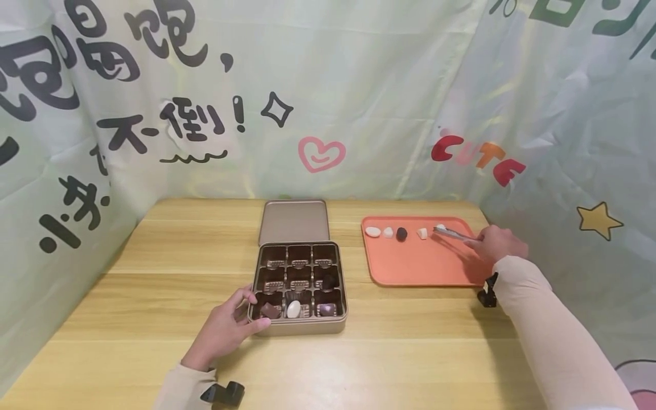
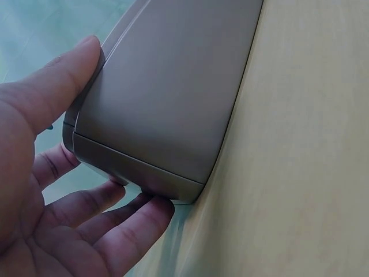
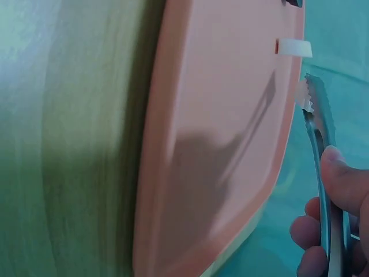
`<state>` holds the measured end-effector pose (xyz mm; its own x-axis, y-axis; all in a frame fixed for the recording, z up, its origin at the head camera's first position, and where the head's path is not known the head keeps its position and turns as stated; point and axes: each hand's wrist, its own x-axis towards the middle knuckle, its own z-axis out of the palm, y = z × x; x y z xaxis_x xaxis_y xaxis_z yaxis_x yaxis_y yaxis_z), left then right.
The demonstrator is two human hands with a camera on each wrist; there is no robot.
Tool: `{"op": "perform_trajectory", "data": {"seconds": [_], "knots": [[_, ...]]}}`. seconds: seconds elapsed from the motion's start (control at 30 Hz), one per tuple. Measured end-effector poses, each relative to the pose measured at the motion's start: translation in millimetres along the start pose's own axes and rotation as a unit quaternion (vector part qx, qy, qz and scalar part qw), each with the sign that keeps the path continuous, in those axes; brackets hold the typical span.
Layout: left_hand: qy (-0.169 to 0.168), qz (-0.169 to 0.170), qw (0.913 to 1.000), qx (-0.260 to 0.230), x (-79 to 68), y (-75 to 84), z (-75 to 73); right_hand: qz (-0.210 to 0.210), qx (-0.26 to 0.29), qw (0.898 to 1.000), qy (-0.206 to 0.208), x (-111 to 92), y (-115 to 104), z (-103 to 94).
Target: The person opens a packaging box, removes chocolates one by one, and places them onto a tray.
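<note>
Near the middle of the table (image 1: 307, 370), my head view puts the box (image 1: 302, 328), its lid (image 1: 294, 222) just behind the far edge. Along the near row sit a brown piece (image 1: 270, 310), a white egg (image 1: 294, 309) and a purple piece (image 1: 327, 309), left to right; a dark piece (image 1: 328, 282) lies in the right compartment of the middle row. The left hand (image 1: 222, 330) is clamped on the near left corner. A strip of wood separates box and tray (image 1: 410, 265), leaving me room to cross. An oval (image 1: 373, 232), a white lump (image 1: 388, 232), a dark ball (image 1: 402, 234) and a pale cube (image 1: 422, 233) line the tray's far edge. The right hand (image 1: 499, 245) reaches over the right rim, gripping tongs (image 1: 453, 233).

From the left wrist, I see the thumb at the box's top edge and fingers round its side; the lower edge meets the wood.

From the right wrist, thumb and fingers are closed round the tongs. A white bit (image 3: 302, 95) shows at their tips; I can't fairly tell whether it is pinched. The tray's bare floor spreads beside them, crossed by their shadow.
</note>
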<state>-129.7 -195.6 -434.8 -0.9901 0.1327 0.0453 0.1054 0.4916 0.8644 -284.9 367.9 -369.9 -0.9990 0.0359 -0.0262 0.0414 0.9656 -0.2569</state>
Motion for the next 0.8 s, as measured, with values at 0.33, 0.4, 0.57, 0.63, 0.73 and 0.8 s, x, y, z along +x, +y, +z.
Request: {"op": "perform_trajectory", "data": {"seconds": [0.33,0.4,0.57,0.63,0.73,0.8], "knots": [[-0.003,0.001,1.0,0.007,0.7,-0.8,-0.6,0.014,0.003,1.0,-0.001,-3,-1,-3.3],[-0.002,0.003,0.9999,0.015,0.8,-0.8,-1.0,0.014,0.003,1.0,0.005,-3,-5,-4.2],[-0.005,0.012,0.9996,0.024,2.1,-1.7,-1.3,-0.016,-0.007,1.0,0.021,-4,-21,-6.1],[-0.006,0.012,0.9997,0.02,2.4,-2.3,-1.3,-0.046,-0.011,0.999,0.02,-4,-30,-7.5],[-0.007,0.01,0.9998,0.017,2.1,-3.1,-1.2,-0.093,-0.011,0.995,0.015,-3,-46,-10.4],[-0.006,0.007,0.9998,0.019,1.4,-3.5,-1.1,-0.116,-0.013,0.993,0.012,-2,-56,-11.2]]}}
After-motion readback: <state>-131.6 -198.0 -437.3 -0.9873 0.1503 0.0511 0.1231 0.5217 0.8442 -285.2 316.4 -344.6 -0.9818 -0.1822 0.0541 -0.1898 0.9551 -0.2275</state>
